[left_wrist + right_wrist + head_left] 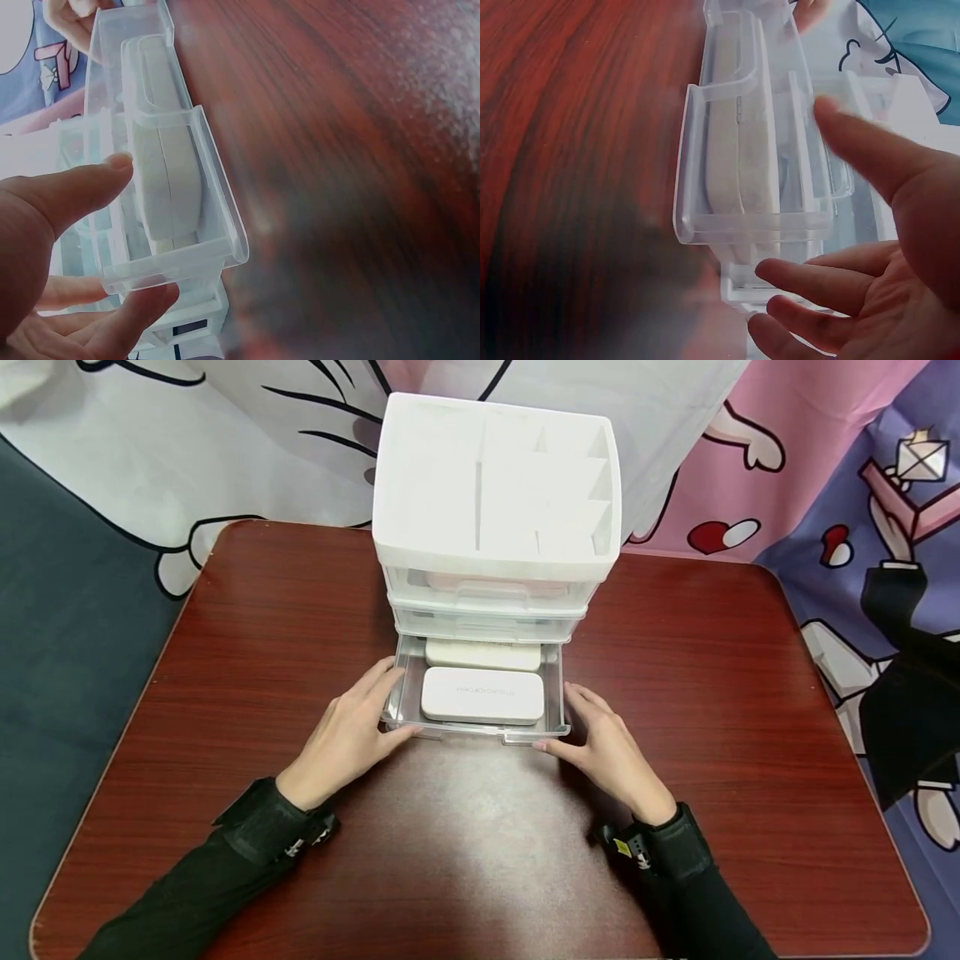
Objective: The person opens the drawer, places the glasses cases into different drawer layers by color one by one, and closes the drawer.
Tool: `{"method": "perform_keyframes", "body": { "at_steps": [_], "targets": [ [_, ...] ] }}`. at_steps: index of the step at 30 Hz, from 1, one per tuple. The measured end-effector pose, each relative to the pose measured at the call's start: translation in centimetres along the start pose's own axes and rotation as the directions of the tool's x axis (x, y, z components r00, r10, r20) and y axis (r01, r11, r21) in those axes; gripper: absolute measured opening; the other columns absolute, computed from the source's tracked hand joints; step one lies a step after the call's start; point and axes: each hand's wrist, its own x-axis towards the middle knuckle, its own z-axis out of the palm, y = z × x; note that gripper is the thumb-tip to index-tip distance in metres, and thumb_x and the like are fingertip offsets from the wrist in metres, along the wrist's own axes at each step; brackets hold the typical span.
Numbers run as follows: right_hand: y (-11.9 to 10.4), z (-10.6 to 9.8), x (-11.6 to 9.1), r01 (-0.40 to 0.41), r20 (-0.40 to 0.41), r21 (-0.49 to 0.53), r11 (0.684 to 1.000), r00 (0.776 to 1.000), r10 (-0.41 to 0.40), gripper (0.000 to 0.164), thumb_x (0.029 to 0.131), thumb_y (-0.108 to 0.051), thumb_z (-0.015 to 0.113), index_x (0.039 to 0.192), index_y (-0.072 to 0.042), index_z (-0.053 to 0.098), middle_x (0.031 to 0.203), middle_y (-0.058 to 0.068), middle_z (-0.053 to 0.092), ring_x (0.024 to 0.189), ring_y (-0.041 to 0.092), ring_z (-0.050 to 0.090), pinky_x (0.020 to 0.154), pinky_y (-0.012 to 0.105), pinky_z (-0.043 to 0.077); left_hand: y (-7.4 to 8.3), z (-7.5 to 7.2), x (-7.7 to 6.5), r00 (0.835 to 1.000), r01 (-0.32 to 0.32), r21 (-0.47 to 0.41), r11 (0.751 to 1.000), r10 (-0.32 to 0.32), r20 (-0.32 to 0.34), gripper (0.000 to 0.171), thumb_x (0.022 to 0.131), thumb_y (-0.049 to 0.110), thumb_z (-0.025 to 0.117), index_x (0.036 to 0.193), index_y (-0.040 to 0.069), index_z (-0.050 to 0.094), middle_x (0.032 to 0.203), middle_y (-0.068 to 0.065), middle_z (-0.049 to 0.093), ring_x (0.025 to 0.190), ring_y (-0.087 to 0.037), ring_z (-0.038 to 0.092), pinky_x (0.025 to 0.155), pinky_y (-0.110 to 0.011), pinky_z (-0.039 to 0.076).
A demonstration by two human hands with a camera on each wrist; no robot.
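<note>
A clear drawer (408,693) is pulled out from the bottom of a white plastic drawer unit (427,485). Inside lie two white cases with rounded corners, a front case (482,696) and a rear case (480,654) partly hidden under the unit. My left hand (348,735) is at the drawer's left front corner, fingers touching the side wall and thumb by the front edge. On the opposite side, my right hand (611,752) has its fingers spread beside the right wall, thumb near the front edge. In the right wrist view, those fingertips (769,270) appear slightly apart from the drawer.
The unit stands at the back of a reddish-brown wooden table (285,618). Its divided top tray (517,485) has several compartments, and two more drawers (487,610) above the pulled-out one are closed. A patterned cloth (225,443) hangs behind.
</note>
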Motion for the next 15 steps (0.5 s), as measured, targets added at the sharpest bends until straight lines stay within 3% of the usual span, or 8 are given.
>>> {"method": "perform_keyframes", "body": {
  "at_steps": [6, 15],
  "targets": [
    [0.39, 0.30, 0.19, 0.031, -0.030, -0.020, 0.999, 0.999, -0.032, 0.078, 0.080, -0.033, 0.079, 0.143, -0.001, 0.044, 0.145, 0.020, 0.047, 0.137, 0.031, 0.042, 0.109, 0.049, 0.038, 0.14, 0.08, -0.05, 1.000, 0.006, 0.010, 1.000, -0.006, -0.004, 0.077, 0.071, 0.027, 0.086, 0.132, -0.005, 0.051, 0.135, -0.025, 0.052, 0.106, -0.039, 0.064, 0.078, -0.048, 0.056],
    [0.66, 0.43, 0.41, 0.085, -0.076, -0.009, 0.996, 0.993, -0.086, 0.071, 0.080, -0.026, 0.080, 0.138, 0.002, 0.050, 0.140, 0.021, 0.052, 0.132, 0.031, 0.048, 0.105, 0.046, 0.042, 0.13, 0.01, 0.01, 1.000, 0.008, 0.022, 1.000, -0.008, -0.008, 0.078, 0.071, 0.028, 0.086, 0.131, -0.006, 0.052, 0.135, -0.024, 0.053, 0.109, -0.038, 0.063, 0.080, -0.049, 0.055]
  ]
}}
